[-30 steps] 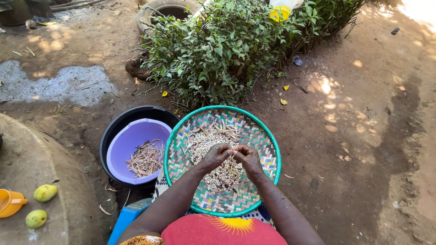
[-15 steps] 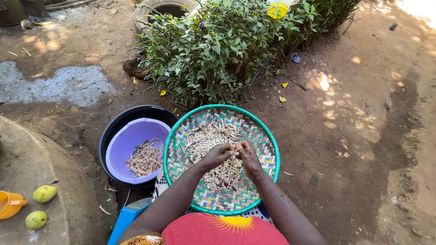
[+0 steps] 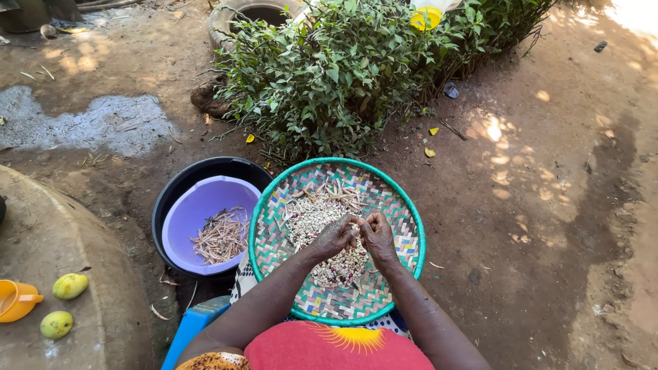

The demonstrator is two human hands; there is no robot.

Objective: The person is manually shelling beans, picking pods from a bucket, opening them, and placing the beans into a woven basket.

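A round woven tray [image 3: 401, 205] with a green rim rests on my lap, holding a heap of speckled shelled beans [image 3: 312, 219] and several pale bean pods [image 3: 339, 193]. My left hand [image 3: 336, 236] and my right hand [image 3: 378, 236] meet over the middle of the tray, fingertips pinched together on one bean pod [image 3: 359, 223]. To the left of the tray a purple basin [image 3: 199, 212] sits inside a black basin [image 3: 179, 185] and holds empty pod shells [image 3: 223, 236].
A leafy green bush [image 3: 343, 68] grows just beyond the tray, with an old tyre [image 3: 226, 14] behind it. Two green mangoes [image 3: 68, 286] and an orange cup [image 3: 15, 300] lie on a rounded concrete slab [image 3: 41, 240] at left. Bare earth surrounds everything, with a wet patch [image 3: 103, 123] far left.
Both hands stay together over the tray, working the pod with small finger movements. Nothing else has moved.
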